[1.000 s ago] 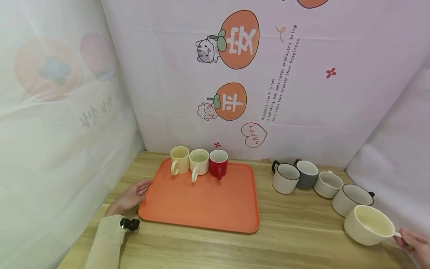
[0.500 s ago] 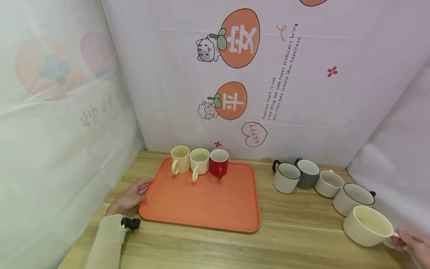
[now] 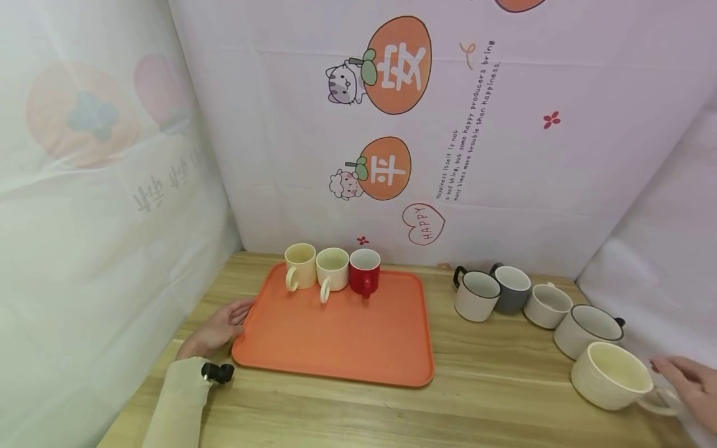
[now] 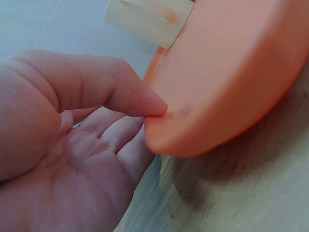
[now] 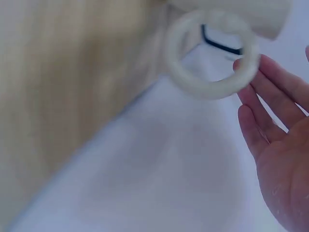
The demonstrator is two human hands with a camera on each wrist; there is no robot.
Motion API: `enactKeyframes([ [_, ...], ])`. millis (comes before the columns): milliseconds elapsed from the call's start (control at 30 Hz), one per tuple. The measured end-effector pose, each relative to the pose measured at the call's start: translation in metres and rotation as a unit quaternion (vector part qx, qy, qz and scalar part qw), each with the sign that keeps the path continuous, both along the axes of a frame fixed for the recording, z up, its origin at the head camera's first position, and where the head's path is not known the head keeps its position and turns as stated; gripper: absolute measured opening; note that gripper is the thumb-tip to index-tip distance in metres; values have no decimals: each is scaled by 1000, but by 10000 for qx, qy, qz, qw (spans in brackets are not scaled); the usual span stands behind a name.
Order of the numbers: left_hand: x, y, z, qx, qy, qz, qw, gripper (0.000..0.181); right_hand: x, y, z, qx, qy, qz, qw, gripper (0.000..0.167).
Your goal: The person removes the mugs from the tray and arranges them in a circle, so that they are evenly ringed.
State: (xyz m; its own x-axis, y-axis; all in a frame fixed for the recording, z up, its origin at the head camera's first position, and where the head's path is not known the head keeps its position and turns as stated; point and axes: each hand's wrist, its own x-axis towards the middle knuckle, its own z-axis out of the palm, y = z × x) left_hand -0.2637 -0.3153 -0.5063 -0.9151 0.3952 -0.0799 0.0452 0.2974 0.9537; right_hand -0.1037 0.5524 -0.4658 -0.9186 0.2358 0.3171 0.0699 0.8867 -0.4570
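My left hand (image 3: 215, 330) grips the left edge of the orange tray (image 3: 336, 330); in the left wrist view the thumb of that hand (image 4: 72, 125) rests on the tray rim (image 4: 193, 140) and the other fingers lie under it. At the far right, my right hand (image 3: 691, 386) is open beside the cream cup (image 3: 607, 382), whose handle (image 3: 661, 404) points right. The right wrist view shows the fingers of the right hand (image 5: 285, 116) loosely extended behind the ring-shaped handle (image 5: 212, 87), not curled round it.
Two cream mugs (image 3: 302, 270) (image 3: 334, 274) and a red mug (image 3: 364, 280) stand along the tray's back edge. Right of the tray are a black-rimmed white mug (image 3: 475, 305), a grey mug (image 3: 511, 298), a small white cup (image 3: 546, 314) and a wide black-rimmed cup (image 3: 579, 336). Cloth walls (image 3: 504, 174) surround the table.
My right hand has let go of the cream cup's handle and moved slightly up and away. The cup has shifted slightly left. The left hand and tray stay where they were.
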Motion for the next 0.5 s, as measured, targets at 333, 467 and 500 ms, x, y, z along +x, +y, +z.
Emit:
enactKeyframes([
  [333,0,-2,0,-140,63,16,9999,76,-40,-77,59,702,147,1224,9899,42],
  [467,0,-1,-1,-222,69,14,9997,76,-65,-132,77,822,238,1813,9797,41],
  [500,0,-1,-1,-237,77,11,9997,76,-71,-146,79,855,258,1972,9763,41],
])
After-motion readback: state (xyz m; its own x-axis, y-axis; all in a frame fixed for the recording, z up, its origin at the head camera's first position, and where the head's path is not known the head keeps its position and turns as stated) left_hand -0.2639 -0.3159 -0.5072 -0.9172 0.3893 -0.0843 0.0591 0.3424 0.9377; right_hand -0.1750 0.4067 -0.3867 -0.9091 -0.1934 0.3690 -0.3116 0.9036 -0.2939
